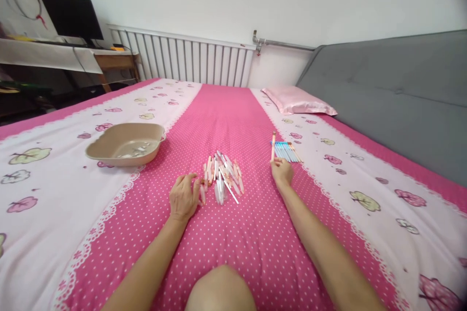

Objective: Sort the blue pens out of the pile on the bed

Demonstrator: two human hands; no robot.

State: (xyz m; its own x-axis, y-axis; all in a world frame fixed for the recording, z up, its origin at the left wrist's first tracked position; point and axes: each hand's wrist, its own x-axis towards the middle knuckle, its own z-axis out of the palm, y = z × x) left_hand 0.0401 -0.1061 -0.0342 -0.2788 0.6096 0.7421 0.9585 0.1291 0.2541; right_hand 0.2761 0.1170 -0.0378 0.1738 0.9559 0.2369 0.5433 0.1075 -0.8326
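Observation:
A loose pile of white, clear and pinkish pens (223, 175) lies on the pink dotted bedspread. My left hand (184, 197) rests at the pile's left edge, its fingers bent near a pen; what they hold, if anything, is hidden. Farther right, my right hand (282, 171) pinches the lower end of a light orange pen (273, 146). Just beyond that hand is a neat row of blue pens (285, 151), with orange ones at its right end. The held pen is at the row's left side.
A beige plastic basin (126, 145) with a few small items inside stands on the left of the bed (226, 107). A pink pillow (299, 101) lies by the grey headboard (386, 82). A desk with a monitor (73, 17) is back left. My knee shows at the bottom.

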